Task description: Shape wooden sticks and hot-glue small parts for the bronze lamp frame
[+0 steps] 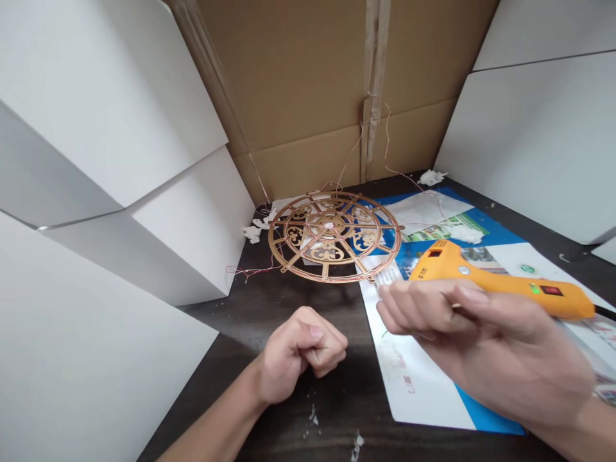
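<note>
White flecks (314, 417) lie on the near part of the dark counter (368, 391). The right hand (505, 350) is raised in front of the glue gun; its grip is curled closed, and whether anything small is pinched in it cannot be told. The left hand (303, 350) is likewise curled into a fist over the bare counter, with nothing visible in its grip.

Beyond the right hand, the orange glue gun (503, 282) lies over a printed sheet (433, 378). Its handle carries a red switch (552, 290); its nozzle is hidden. Treat the tip as hot: route the right hand around it.

Farther back, the round gold openwork frame (337, 222) rests near the middle, left of the gun. Thin reddish wire (246, 274) runs along its rings and trails off the edges. Handle the wire with light, even tension, and steady the frame by its rim. Guard the loose tails against snagging.

Crumpled white tissue (253, 234) lies beside the frame. A cardboard panel (308, 77) stands behind.
</note>
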{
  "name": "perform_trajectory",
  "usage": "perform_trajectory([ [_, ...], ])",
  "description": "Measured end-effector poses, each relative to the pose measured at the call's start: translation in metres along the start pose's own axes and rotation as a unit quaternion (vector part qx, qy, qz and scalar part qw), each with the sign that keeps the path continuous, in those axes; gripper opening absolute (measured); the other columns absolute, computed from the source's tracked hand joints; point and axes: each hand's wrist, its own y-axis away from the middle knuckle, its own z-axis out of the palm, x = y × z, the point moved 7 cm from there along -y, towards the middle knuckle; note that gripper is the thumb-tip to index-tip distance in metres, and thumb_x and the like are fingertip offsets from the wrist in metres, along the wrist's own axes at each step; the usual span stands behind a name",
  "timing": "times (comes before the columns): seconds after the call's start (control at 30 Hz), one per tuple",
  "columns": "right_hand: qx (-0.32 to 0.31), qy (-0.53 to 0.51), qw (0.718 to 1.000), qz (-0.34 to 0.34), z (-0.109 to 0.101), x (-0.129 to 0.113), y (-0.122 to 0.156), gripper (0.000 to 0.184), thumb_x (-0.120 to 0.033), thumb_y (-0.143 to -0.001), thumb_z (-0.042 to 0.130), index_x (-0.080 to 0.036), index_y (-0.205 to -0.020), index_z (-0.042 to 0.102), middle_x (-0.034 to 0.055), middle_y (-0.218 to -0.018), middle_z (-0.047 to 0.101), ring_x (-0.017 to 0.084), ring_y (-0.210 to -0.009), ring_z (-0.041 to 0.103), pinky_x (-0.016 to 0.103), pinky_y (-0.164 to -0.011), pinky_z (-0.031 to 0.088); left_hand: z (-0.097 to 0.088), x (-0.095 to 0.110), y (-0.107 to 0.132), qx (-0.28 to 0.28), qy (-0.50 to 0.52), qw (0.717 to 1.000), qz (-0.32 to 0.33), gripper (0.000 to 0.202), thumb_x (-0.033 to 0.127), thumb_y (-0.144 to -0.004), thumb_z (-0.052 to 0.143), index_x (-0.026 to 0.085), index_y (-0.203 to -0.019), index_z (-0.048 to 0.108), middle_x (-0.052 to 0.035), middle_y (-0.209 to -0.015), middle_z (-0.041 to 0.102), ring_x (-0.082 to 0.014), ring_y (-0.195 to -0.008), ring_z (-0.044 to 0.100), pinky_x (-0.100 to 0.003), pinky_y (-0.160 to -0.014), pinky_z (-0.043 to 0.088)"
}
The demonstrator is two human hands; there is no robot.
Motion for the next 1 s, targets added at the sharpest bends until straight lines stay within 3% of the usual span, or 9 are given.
perform_trajectory([
  [0.17, -0.061, -0.04, 0.997, 0.026, 0.012, 0.008, 0.001, 0.057, -0.042, -0.102, 0.043, -0.016, -0.059, 0.016, -0.0008, -0.054, 0.014, 0.008, -0.054, 0.023, 0.026, -0.053, 0.024, 0.003, 0.006, 0.001, -0.009, -0.014, 1.0, 0.017, 0.047, 0.035, -0.096, 0.04, 0.021, -0.055, 0.023, 0.0011, -0.052, 0.025, -0.0102, -0.048, 0.022, -0.029, -0.052, 0.017],
  [0.37, -0.054, -0.081, 0.995, 0.036, 0.011, -0.001, 0.005, 0.058, -0.043, -0.101, 0.044, -0.016, -0.057, 0.016, -0.0011, -0.053, 0.014, 0.009, -0.055, 0.024, 0.026, -0.057, 0.029, 0.01, 0.025, 0.006, 0.005, -0.022, 0.997, 0.078, 0.051, 0.037, -0.098, 0.039, 0.02, -0.054, 0.021, 0.0021, -0.053, 0.019, -0.01, -0.048, 0.02, -0.029, -0.052, 0.017],
  [0.57, -0.082, -0.069, 0.992, 0.063, 0.018, 0.008, 0.007, 0.058, -0.045, -0.101, 0.045, -0.016, -0.058, 0.018, -0.0016, -0.054, 0.016, 0.007, -0.054, 0.022, 0.025, -0.054, 0.025, 0.008, 0.004, 0.0, -0.012, -0.05, 0.998, 0.032, 0.049, 0.037, -0.099, 0.038, 0.02, -0.055, 0.023, 0.0001, -0.052, 0.025, -0.0106, -0.049, 0.021, -0.031, -0.054, 0.015],
  [0.73, -0.068, -0.071, 0.993, 0.067, 0.015, 0.018, 0.005, 0.058, -0.044, -0.101, 0.043, -0.017, -0.058, 0.014, -0.0016, -0.054, 0.012, 0.007, -0.053, 0.022, 0.024, -0.052, 0.024, 0.009, 0.002, 0.0, -0.012, -0.058, 0.998, 0.024, 0.05, 0.037, -0.1, 0.039, 0.019, -0.056, 0.023, 0.0003, -0.053, 0.024, -0.0108, -0.051, 0.018, -0.033, -0.056, 0.015],
  [0.9, -0.074, -0.049, 0.992, 0.086, 0.01, 0.038, 0.009, 0.057, -0.046, -0.103, 0.043, -0.016, -0.059, 0.02, -0.0018, -0.056, 0.017, 0.006, -0.053, 0.023, 0.023, -0.05, 0.02, 0.017, 0.022, 0.005, 0.004, -0.017, 0.998, 0.059, 0.051, 0.036, -0.1, 0.038, 0.019, -0.055, 0.022, 0.001, -0.053, 0.022, -0.0103, -0.049, 0.02, -0.031, -0.053, 0.015],
  [1.0, -0.07, -0.042, 0.993, 0.084, 0.011, 0.035, 0.01, 0.059, -0.049, -0.101, 0.045, -0.016, -0.058, 0.02, -0.0011, -0.055, 0.017, 0.007, -0.053, 0.026, 0.023, -0.05, 0.021, 0.018, 0.031, 0.008, 0.013, 0.017, 0.995, 0.097, 0.052, 0.035, -0.101, 0.037, 0.019, -0.054, 0.021, 0.002, -0.053, 0.018, -0.0097, -0.048, 0.02, -0.029, -0.052, 0.016],
])
